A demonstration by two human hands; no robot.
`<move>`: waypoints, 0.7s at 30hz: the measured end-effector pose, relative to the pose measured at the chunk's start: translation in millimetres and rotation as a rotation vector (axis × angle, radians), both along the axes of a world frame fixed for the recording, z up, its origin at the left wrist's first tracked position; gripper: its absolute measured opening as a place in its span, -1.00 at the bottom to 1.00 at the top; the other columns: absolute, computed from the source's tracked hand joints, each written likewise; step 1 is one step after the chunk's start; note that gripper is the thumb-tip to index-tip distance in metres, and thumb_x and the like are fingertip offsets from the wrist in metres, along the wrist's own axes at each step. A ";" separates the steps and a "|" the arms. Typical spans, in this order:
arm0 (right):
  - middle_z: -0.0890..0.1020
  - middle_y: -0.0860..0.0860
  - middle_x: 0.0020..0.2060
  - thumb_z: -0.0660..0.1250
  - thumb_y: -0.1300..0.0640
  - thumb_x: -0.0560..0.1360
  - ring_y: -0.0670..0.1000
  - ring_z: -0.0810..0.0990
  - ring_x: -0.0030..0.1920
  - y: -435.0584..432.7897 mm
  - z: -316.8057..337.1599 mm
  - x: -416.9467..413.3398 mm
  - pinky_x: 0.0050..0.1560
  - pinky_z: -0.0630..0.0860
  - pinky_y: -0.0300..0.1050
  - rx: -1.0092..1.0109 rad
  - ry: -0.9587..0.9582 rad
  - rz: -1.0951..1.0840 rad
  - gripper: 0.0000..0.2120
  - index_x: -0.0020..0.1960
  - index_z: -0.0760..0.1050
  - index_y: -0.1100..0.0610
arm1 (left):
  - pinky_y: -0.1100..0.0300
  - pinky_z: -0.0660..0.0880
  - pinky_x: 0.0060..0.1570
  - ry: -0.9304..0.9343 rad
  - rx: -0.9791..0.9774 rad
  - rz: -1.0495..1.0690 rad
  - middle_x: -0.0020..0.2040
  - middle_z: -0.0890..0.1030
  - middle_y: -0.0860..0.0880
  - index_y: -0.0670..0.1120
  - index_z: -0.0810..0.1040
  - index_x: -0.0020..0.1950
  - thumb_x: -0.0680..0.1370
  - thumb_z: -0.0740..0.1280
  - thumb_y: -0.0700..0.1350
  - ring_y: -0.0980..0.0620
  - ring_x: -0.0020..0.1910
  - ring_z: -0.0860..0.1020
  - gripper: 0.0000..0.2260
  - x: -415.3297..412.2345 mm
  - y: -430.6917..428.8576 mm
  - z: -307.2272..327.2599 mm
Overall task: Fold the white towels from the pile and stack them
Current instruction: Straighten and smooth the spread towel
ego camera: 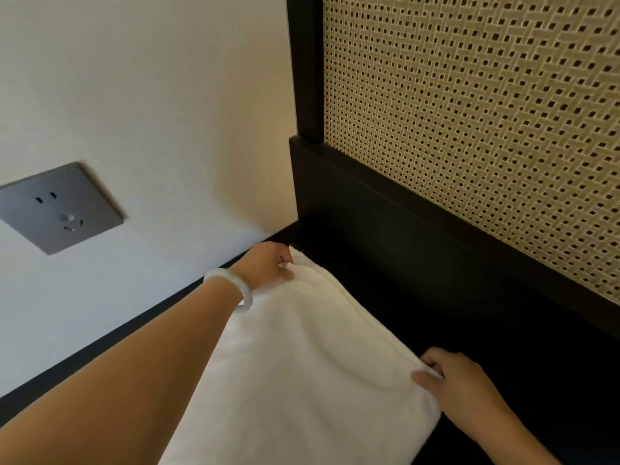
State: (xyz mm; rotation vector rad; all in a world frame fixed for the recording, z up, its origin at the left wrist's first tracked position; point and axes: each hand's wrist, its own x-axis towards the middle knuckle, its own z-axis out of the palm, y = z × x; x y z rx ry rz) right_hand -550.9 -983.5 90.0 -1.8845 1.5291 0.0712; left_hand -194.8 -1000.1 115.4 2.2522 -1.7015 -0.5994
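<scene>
A white towel (pixel 302 364) lies spread on a dark surface (pixel 469 330), reaching from the far corner by the wall to the bottom of the view. My left hand (pixel 268 263), with a pale bangle on the wrist, pinches the towel's far corner. My right hand (pixel 449 377) grips the towel's right corner, thumb on top. The towel's near part runs out of view under my left forearm.
A white wall with a grey power socket (pixel 57 209) stands on the left. A dark wooden frame (pixel 305 95) with a woven cane panel (pixel 469 112) rises at the back right, close behind the towel.
</scene>
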 end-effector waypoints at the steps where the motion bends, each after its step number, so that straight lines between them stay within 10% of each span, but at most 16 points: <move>1: 0.50 -0.09 -0.05 0.33 -0.10 0.56 -0.14 0.49 -0.08 0.6 0.8 0.0 -0.18 0.41 -0.26 -0.004 -0.002 0.003 -0.86 -0.09 0.37 -0.16 | 0.26 0.31 0.00 -0.022 0.019 -0.009 -0.08 0.52 0.06 0.00 0.55 -0.09 0.52 0.42 -0.09 -0.01 -0.02 0.50 -0.94 -0.7 0.3 1.5; 9: 0.47 -0.17 -0.08 0.50 -0.02 0.42 -0.19 0.46 -0.04 13.8 6.9 -15.0 -0.13 0.41 -0.27 -0.001 -0.071 -0.031 -0.63 -0.13 0.28 -0.23 | 0.18 0.38 -0.20 0.314 -0.187 0.295 -0.22 0.50 0.01 -0.04 0.51 -0.22 0.47 0.49 -0.12 0.04 -0.22 0.47 -0.83 7.5 -12.5 25.1; 21: 0.40 -0.21 -0.02 0.51 0.00 0.41 -0.20 0.42 0.02 15.2 13.9 -23.9 0.01 0.46 -0.23 0.047 -0.134 0.028 -0.51 -0.13 0.20 -0.36 | -0.01 0.43 0.04 0.224 -0.130 0.377 -0.10 0.52 -0.07 -0.06 0.51 -0.09 0.52 0.44 -0.04 -0.14 -0.07 0.50 -0.84 5.7 -34.2 -1.7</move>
